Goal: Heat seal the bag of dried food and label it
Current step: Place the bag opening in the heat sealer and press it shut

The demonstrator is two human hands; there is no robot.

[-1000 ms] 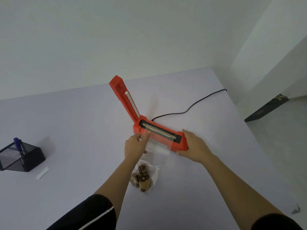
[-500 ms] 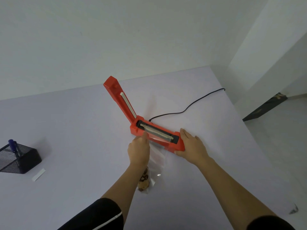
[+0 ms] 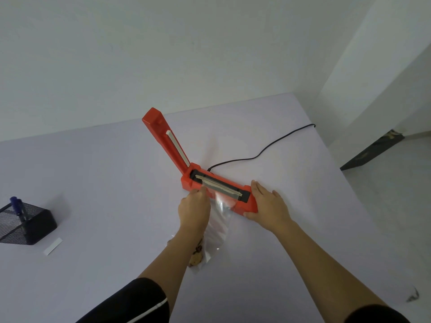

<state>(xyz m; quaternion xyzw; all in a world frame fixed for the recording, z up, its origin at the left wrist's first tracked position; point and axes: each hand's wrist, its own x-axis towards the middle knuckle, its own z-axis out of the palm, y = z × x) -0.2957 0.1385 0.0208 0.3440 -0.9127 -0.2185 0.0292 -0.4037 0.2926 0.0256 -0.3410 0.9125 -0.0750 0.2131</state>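
A red heat sealer (image 3: 186, 181) lies mid-table with its lid arm (image 3: 166, 141) raised. A clear plastic bag (image 3: 220, 220) holds brown dried food (image 3: 197, 254) at its near end, partly hidden by my left forearm. The bag's open end lies across the sealing strip (image 3: 221, 187). My left hand (image 3: 193, 209) pinches the bag's left edge at the sealer. My right hand (image 3: 268, 206) grips the sealer's near right end, fingers on top and thumb at its front side.
A black power cord (image 3: 261, 153) runs from the sealer to the table's far right edge. A black mesh pen holder (image 3: 25, 226) with a blue pen (image 3: 16, 205) stands at the left. A white label strip (image 3: 53, 246) lies beside it.
My left hand has pushed the bag's open end forward onto the sealing strip. My right hand has stayed on the sealer's end. The view has shifted slightly.
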